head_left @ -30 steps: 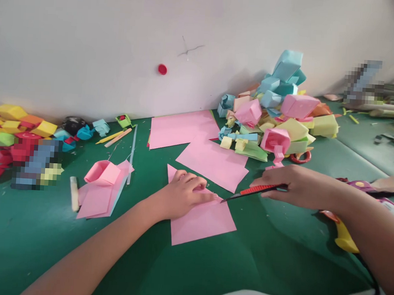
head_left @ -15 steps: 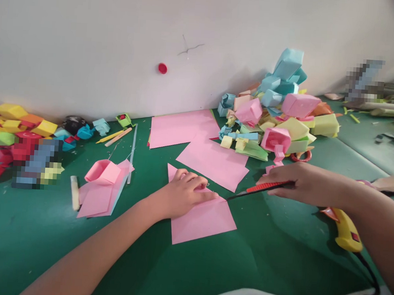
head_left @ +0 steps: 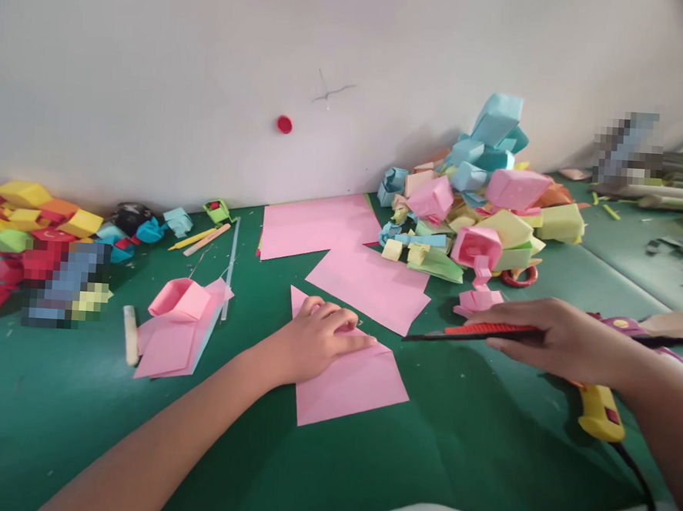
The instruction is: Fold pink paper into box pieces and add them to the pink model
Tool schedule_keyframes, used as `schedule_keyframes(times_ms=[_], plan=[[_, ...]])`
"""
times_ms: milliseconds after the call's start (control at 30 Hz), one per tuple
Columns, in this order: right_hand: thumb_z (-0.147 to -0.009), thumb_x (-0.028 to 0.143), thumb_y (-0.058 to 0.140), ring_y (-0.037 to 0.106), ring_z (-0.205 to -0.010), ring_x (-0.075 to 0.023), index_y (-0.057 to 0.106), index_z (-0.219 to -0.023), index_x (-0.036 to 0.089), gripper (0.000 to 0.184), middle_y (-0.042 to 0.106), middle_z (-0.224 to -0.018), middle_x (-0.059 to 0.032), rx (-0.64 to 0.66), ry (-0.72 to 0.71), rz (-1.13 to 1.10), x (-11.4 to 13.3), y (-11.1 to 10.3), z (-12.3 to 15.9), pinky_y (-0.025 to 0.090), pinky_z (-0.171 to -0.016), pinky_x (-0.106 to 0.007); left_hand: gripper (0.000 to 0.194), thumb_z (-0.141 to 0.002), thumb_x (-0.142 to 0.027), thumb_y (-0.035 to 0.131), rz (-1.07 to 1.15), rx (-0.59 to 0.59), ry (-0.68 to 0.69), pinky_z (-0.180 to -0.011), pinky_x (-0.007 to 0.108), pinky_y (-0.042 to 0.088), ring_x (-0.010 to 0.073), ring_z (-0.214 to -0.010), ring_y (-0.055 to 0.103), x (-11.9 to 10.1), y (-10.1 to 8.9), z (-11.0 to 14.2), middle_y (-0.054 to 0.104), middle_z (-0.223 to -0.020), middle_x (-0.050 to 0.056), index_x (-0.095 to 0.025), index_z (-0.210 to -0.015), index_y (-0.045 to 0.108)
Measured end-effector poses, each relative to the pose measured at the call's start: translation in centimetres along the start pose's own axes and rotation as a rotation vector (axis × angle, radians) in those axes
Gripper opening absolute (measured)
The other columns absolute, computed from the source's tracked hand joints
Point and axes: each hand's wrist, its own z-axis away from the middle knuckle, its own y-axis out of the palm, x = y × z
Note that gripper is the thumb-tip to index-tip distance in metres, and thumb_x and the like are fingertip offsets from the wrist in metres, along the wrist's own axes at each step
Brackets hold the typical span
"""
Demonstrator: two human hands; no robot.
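My left hand (head_left: 322,339) presses down on a sheet of pink paper (head_left: 348,395) at the middle of the green table, index finger stretched out and the other fingers bent. A crease or cut line runs along the sheet's upper edge beside the fingertip. My right hand (head_left: 545,337) is wrapped round a box cutter (head_left: 487,331) with a red and black body. Its dark tip points left, just right of the paper and apart from it. Behind lies another pink sheet (head_left: 368,284), partly over a larger pink stack (head_left: 317,227) near the wall.
Folded paper boxes are heaped at the back right (head_left: 510,227) and far left (head_left: 25,217). A folded pink piece (head_left: 180,299) lies on more paper to the left, beside a glue stick (head_left: 130,337). Under my right arm is a yellow glue gun (head_left: 601,414) with its cord. Another person's hand shows at right.
My right hand has drawn the box cutter to the right, away from the paper's corner, and its blade lies flatter. My left hand stays on the sheet.
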Motion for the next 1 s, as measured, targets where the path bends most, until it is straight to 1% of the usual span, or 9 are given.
schedule_keyframes(times_ms=[67,200,267,333,467,567,700,867,1000], plan=[[-0.093,0.048,0.057,0.071,-0.088,-0.0253,0.067,-0.126,0.028,0.040,0.073,-0.119,-0.0075,-0.068,0.031,-0.030,-0.2,0.5,1.0,0.056,-0.076,-0.034,0.045,-0.106,-0.016,0.033,-0.007,0.010,-0.007,-0.098,0.043,0.030,0.0216,-0.103,0.049,-0.1,-0.2,0.1,0.056,-0.116,0.006,-0.039,-0.137,0.058],[-0.097,0.039,0.050,0.065,-0.109,-0.0308,0.045,-0.141,0.029,0.045,0.066,-0.128,-0.0126,-0.307,0.052,-0.059,0.1,1.3,1.6,0.053,-0.084,-0.038,0.047,-0.105,-0.013,0.034,0.001,0.009,-0.026,-0.093,0.043,0.032,0.0216,-0.101,0.052,0.1,-0.5,0.5,0.059,-0.114,0.007,-0.036,-0.138,0.058],[-0.099,0.034,0.044,0.063,-0.110,-0.0302,0.027,-0.150,0.029,0.054,0.063,-0.129,-0.0154,-0.322,0.025,-0.051,0.9,1.7,1.0,0.052,-0.088,-0.041,0.049,-0.103,-0.009,0.035,0.015,0.008,-0.037,-0.094,0.044,0.032,0.0222,-0.104,0.053,0.2,-0.7,0.7,0.059,-0.118,0.008,-0.034,-0.138,0.058],[-0.099,0.033,0.042,0.063,-0.100,-0.0290,0.014,-0.155,0.025,0.063,0.062,-0.123,-0.0164,-0.307,0.002,-0.009,1.8,2.3,-0.2,0.051,-0.089,-0.046,0.047,-0.101,-0.008,0.038,0.040,0.002,-0.048,-0.097,0.045,0.034,0.0237,-0.108,0.054,0.3,-0.8,1.1,0.059,-0.123,0.009,-0.030,-0.136,0.060],[-0.097,0.027,0.039,0.065,-0.092,-0.0314,0.007,-0.158,0.020,0.070,0.059,-0.123,-0.0194,-0.325,0.031,0.118,3.6,4.1,-3.9,0.053,-0.081,-0.051,0.039,-0.100,-0.018,0.047,0.122,-0.030,-0.082,-0.100,0.047,0.037,0.0278,-0.120,0.050,0.2,-1.1,1.9,0.058,-0.132,0.009,-0.028,-0.135,0.061],[-0.094,0.021,0.037,0.052,-0.126,-0.0385,0.009,-0.160,0.018,0.071,0.053,-0.137,-0.0207,-0.429,-0.043,0.288,4.8,5.8,-6.3,0.048,-0.095,-0.056,0.037,-0.100,-0.023,0.051,0.143,-0.024,-0.127,-0.102,0.048,0.037,0.0287,-0.123,0.049,0.0,-1.1,2.6,0.057,-0.136,0.008,-0.029,-0.135,0.061],[-0.098,0.035,0.046,0.036,-0.141,-0.0440,0.020,-0.161,0.018,0.070,0.037,-0.158,-0.0196,-0.310,-0.169,0.415,7.3,8.2,-6.0,0.036,-0.108,-0.064,0.037,-0.100,-0.026,0.053,0.113,-0.018,-0.192,-0.101,0.051,0.034,0.0300,-0.121,0.049,-0.2,-0.8,3.1,0.055,-0.136,0.009,-0.030,-0.136,0.061],[-0.099,0.057,0.046,0.028,-0.151,-0.0356,0.016,-0.163,0.026,0.077,0.029,-0.165,-0.0117,0.064,-0.434,0.311,9.8,10.8,-1.4,0.028,-0.120,-0.058,0.042,-0.100,-0.025,0.051,0.127,-0.078,-0.232,-0.099,0.046,0.035,0.0272,-0.116,0.052,-0.2,-0.1,3.3,0.056,-0.127,0.008,-0.034,-0.141,0.057],[-0.102,0.052,0.044,0.023,-0.153,-0.0332,0.009,-0.164,0.030,0.075,0.019,-0.168,-0.0071,0.073,-0.357,0.350,8.8,11.2,1.8,0.026,-0.122,-0.059,0.047,-0.099,-0.024,0.051,0.131,-0.102,-0.250,-0.097,0.046,0.035,0.0274,-0.114,0.051,-0.1,0.3,3.5,0.056,-0.125,0.007,-0.036,-0.144,0.053]])
